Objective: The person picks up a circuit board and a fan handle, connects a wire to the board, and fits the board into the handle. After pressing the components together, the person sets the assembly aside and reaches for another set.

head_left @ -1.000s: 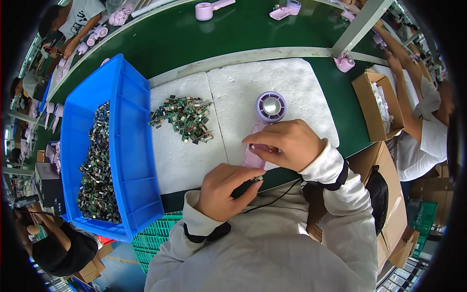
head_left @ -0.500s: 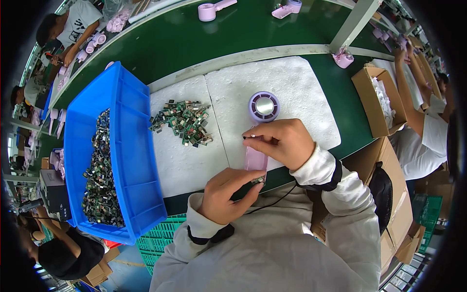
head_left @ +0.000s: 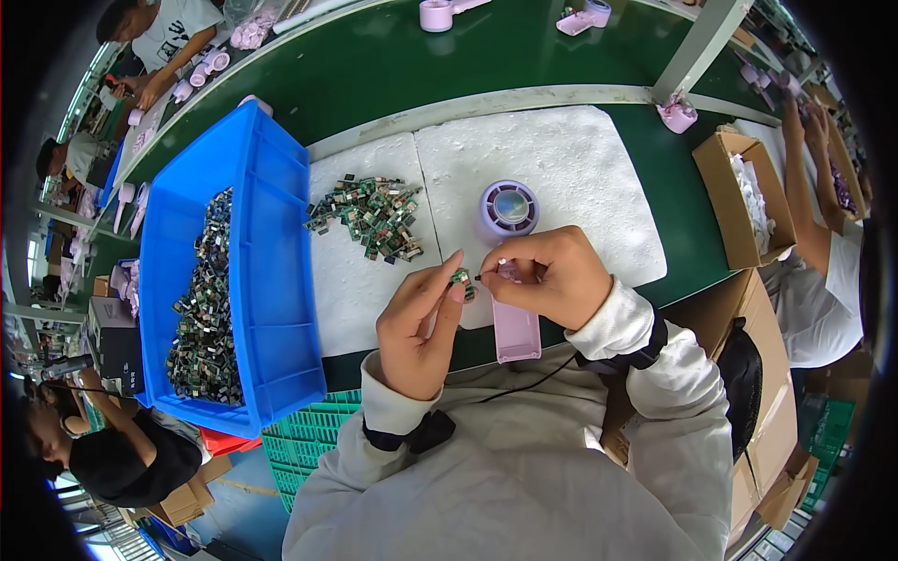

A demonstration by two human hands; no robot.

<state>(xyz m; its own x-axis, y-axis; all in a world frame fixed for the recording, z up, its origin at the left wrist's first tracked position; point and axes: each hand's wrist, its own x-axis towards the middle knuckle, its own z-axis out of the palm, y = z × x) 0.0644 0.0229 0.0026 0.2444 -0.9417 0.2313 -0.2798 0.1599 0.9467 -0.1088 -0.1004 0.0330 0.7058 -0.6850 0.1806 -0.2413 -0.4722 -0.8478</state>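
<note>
My left hand [head_left: 412, 329] pinches a small green circuit board [head_left: 460, 278] between thumb and fingertips. Close beside it, my right hand [head_left: 558, 279] is closed in a pinch on a tiny dark-tipped piece [head_left: 479, 277], which looks like a wire end. The dark tip points at the board, with barely a gap between them. Below my right hand lies an open pink handle shell [head_left: 517, 334] of a handheld fan. Its round purple head [head_left: 510, 208] rests on the white foam sheet; my right fingers hide where handle and head meet.
A pile of circuit boards [head_left: 372, 215] lies on the foam sheet [head_left: 580, 168]. Left of it stands a tall blue bin [head_left: 271, 280] holding many more. A cardboard box [head_left: 739, 201] with white parts is at the right. Pink fan parts [head_left: 436, 15] lie beyond the rail; co-workers sit on both sides.
My left hand has risen from the handle's lower end, bringing the circuit board up to my right fingertips. My right hand stays near the fan head, still pinching. The whole view has shifted slightly.
</note>
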